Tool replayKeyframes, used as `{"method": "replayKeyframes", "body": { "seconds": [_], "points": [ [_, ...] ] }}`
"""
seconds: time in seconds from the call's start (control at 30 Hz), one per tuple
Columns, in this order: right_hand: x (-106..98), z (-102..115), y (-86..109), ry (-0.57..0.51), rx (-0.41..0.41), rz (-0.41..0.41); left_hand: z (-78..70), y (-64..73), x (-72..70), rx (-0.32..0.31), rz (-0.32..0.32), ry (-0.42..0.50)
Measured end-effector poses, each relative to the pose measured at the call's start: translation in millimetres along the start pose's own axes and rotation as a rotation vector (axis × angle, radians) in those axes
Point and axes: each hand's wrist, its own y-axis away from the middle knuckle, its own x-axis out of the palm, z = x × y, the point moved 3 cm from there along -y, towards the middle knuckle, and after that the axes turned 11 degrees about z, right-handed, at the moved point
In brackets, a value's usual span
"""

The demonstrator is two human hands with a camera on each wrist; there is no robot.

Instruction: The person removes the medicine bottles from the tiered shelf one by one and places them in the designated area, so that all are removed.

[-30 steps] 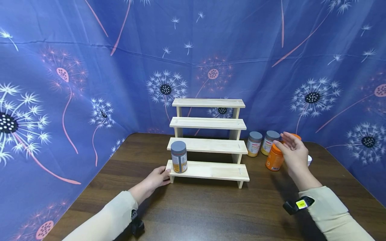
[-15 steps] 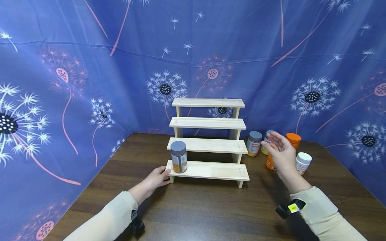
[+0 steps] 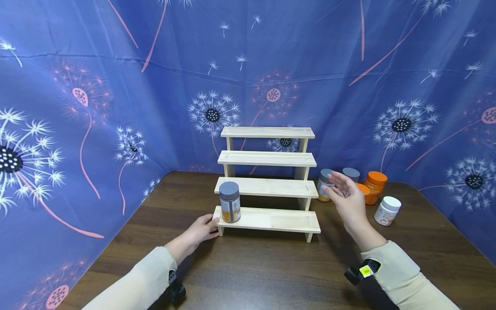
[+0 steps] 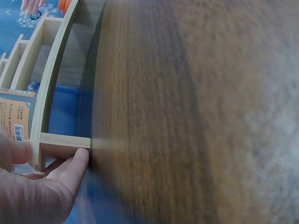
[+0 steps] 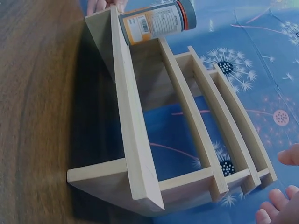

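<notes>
A pale wooden step shelf (image 3: 271, 218) stands on the table. My left hand (image 3: 199, 232) grips the left end of its lowest step; in the left wrist view the thumb (image 4: 19, 150) lies at the board and the fingers are against the side leg. Close to that hand, a grey-lidded jar (image 3: 230, 202) stands upright on the lowest step. My right hand (image 3: 348, 202) is in the air right of the shelf, fingers relaxed, holding nothing. It partly covers another grey-lidded jar (image 3: 323, 189) and an orange jar, whose lid (image 3: 363, 188) shows.
Behind the right hand stand a further grey-lidded jar (image 3: 350, 173) and an orange jar (image 3: 375, 187). A white-capped bottle (image 3: 388, 211) is nearer, at right. A blue dandelion-print cloth (image 3: 333, 107) hangs behind the brown table (image 3: 263, 271).
My right hand has moved left, away from the orange jars and towards the shelf, uncovering the white-capped bottle. The left hand, the shelf and the jar on it have stayed put.
</notes>
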Motion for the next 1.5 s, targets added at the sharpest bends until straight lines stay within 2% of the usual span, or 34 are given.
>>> {"method": "replayKeyframes", "body": {
  "seconds": [0.27,0.5,0.73,1.0,1.3,1.5],
  "points": [
    [7,0,1.7,-0.035,-0.028,0.043,-1.5,-0.9,-0.2,0.011,0.017,-0.01],
    [11,3,2.2,-0.082,-0.061,0.067,-0.3,-1.4,-0.2,0.006,0.006,0.001],
    [18,9,5.7,-0.081,-0.073,0.109,0.5,-0.5,0.1,0.01,0.003,-0.01],
    [31,13,9.8,-0.105,-0.063,0.182,-0.3,-1.2,1.1,0.01,-0.009,-0.007],
    [45,15,9.6,-0.112,-0.058,0.214,-0.1,-0.5,0.8,0.007,-0.019,-0.006],
    [54,17,10.5,-0.102,-0.054,0.235,0.2,-0.3,-0.7,0.007,-0.001,-0.011]
  ]
}}
